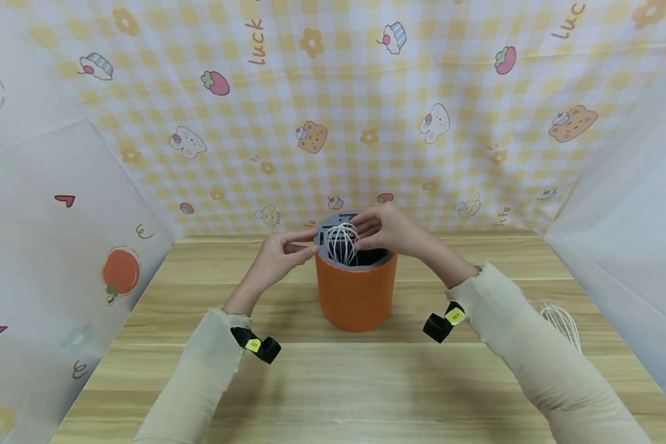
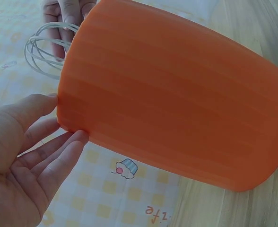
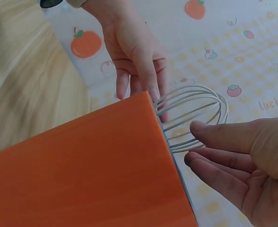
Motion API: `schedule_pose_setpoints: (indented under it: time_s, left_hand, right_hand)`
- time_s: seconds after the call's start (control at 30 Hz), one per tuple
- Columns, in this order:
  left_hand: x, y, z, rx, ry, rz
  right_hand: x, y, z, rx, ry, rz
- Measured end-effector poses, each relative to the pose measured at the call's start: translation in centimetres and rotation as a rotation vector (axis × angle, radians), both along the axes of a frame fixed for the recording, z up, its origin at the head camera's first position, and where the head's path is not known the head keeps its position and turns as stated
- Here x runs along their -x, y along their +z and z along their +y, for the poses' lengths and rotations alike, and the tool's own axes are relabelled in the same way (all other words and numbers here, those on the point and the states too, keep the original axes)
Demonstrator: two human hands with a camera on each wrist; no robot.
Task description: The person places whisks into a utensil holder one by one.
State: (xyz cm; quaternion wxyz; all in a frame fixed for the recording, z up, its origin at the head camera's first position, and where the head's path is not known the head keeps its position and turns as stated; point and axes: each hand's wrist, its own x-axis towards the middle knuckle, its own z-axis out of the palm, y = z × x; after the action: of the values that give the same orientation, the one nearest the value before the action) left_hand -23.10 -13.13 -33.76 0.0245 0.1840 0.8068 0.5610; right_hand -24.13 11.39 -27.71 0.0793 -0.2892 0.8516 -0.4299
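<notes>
An orange utensil holder [image 1: 356,296] with a grey slotted top stands upright on the table. A whisk [image 1: 341,242] sits in it with its white wire loops sticking up above the rim; its handle is hidden inside. At the loops, my right hand [image 1: 391,231] holds the side wires between thumb and fingers, as the right wrist view shows around the whisk [image 3: 200,106]. My left hand [image 1: 280,259] touches the holder's left rim with thumb and fairly straight fingertips, also seen beside the orange holder wall [image 2: 177,94].
A second set of white whisk wires [image 1: 563,324] lies on the table at the right, partly hidden by the right sleeve [image 1: 510,333]. The wooden table [image 1: 333,388] ends at a checked curtain [image 1: 366,92] behind the holder. Pale cloth [image 1: 633,216] hangs on both sides.
</notes>
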Motion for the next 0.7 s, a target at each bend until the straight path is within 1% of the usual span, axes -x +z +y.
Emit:
schedule_pose_setpoints:
  time_s: [0.1, 0.2, 0.43, 0.6, 0.7]
  left_hand:
    - [0.0, 0.0, 0.0, -0.004, 0.001, -0.004]
    - [-0.1, 0.0, 0.0, 0.000, 0.000, -0.006]
    - [-0.1, 0.2, 0.0, 0.017, 0.010, -0.008]
    - [-0.1, 0.2, 0.0, 0.022, 0.010, -0.007]
    - [-0.1, 0.2, 0.1, 0.022, 0.011, -0.010]
  right_hand:
    - [0.0, 0.1, 0.4, 0.006, 0.007, -0.001]
    - [-0.1, 0.3, 0.8, 0.035, 0.013, -0.017]
    - [-0.3, 1.0, 2.0, 0.080, -0.027, -0.075]
    - [-0.2, 0.7, 3.0, 0.074, -0.048, -0.067]
    - [-0.4, 0.8, 3.7, 0.061, -0.070, -0.058]
